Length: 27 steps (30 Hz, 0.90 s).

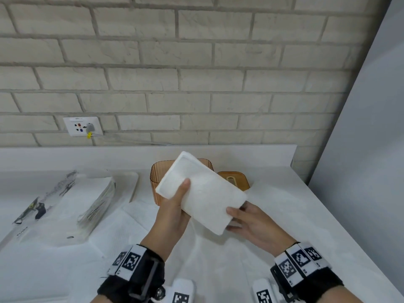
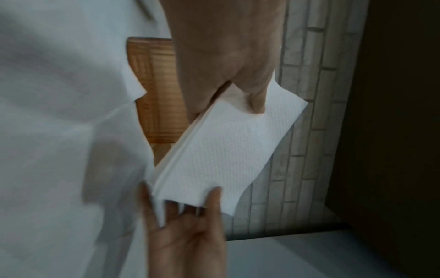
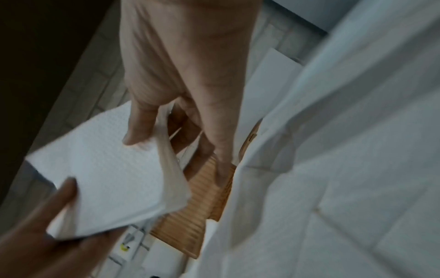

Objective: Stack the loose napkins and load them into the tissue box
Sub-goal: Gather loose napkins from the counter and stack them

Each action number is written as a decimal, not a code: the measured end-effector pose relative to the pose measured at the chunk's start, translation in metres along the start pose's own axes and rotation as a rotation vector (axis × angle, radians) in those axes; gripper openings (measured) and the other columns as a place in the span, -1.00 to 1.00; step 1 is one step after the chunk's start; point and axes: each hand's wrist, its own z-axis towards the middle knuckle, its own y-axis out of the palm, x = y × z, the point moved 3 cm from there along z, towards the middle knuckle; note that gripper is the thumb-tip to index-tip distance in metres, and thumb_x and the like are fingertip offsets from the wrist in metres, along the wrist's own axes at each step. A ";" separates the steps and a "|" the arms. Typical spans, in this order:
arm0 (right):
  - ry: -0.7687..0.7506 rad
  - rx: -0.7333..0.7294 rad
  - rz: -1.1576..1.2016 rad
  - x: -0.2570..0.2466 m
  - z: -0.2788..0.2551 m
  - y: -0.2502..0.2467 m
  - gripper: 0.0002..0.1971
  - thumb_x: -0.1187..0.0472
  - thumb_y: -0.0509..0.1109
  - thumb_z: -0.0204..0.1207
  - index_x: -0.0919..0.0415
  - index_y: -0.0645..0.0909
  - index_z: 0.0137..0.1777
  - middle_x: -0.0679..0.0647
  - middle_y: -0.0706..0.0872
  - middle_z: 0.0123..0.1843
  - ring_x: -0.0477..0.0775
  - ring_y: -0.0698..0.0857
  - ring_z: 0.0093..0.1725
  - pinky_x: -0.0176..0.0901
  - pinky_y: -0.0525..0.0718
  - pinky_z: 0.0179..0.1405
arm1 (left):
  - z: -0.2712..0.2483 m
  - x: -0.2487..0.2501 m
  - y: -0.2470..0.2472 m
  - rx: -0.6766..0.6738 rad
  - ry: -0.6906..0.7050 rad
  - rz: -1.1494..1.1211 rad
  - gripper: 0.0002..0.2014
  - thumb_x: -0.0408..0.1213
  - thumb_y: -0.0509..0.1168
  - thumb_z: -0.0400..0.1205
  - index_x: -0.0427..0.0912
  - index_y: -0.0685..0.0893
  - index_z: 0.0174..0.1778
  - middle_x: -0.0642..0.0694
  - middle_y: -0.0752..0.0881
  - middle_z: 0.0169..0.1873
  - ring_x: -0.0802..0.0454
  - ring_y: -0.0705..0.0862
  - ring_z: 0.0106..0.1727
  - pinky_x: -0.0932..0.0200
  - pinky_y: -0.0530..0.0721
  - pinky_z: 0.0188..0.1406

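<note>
Both hands hold the napkin stack (image 1: 201,191) in the air above the counter (image 1: 284,193): left hand (image 1: 175,206) pinches its left end, thumb on top, right hand (image 1: 251,221) clasps the near-right corner. Behind it, tissue box (image 1: 156,178) stands open, lid (image 1: 235,179) flat beside it, toward the back edge.

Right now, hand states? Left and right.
Left hand: grips one end of the napkin stack, thumb on top.
Right hand: holds the stack's other end, thumb on top.
</note>
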 end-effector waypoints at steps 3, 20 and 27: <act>-0.052 0.002 0.205 -0.005 0.006 0.001 -0.55 0.34 0.36 0.46 0.19 0.50 0.37 0.19 0.69 0.30 0.19 0.67 0.28 0.00 0.73 0.12 | -0.001 -0.003 -0.014 -0.028 -0.042 0.002 -0.46 -0.19 0.41 0.44 -0.10 0.54 0.37 -0.17 0.73 0.21 -0.11 0.72 0.21 -0.19 0.69 0.18; -0.015 0.114 -0.546 0.016 0.018 -0.026 -0.72 0.29 0.33 0.60 0.02 0.44 0.24 0.03 0.68 0.21 -0.01 0.66 0.24 -0.10 0.61 0.29 | 0.006 -0.022 -0.054 -0.232 -0.192 0.918 -0.72 -0.24 0.50 0.49 0.11 0.63 0.05 0.05 0.75 -0.01 0.07 0.74 0.01 0.32 0.67 -0.12; -0.013 0.155 -0.550 0.004 0.021 -0.029 -0.67 0.33 0.36 0.57 0.11 0.50 0.31 0.01 0.71 0.20 0.02 0.68 0.21 -0.08 0.64 0.23 | 0.013 -0.025 -0.049 -0.110 -0.111 0.841 -0.77 -0.23 0.50 0.49 0.10 0.64 -0.03 0.06 0.77 -0.08 0.00 0.74 0.01 0.24 0.69 -0.03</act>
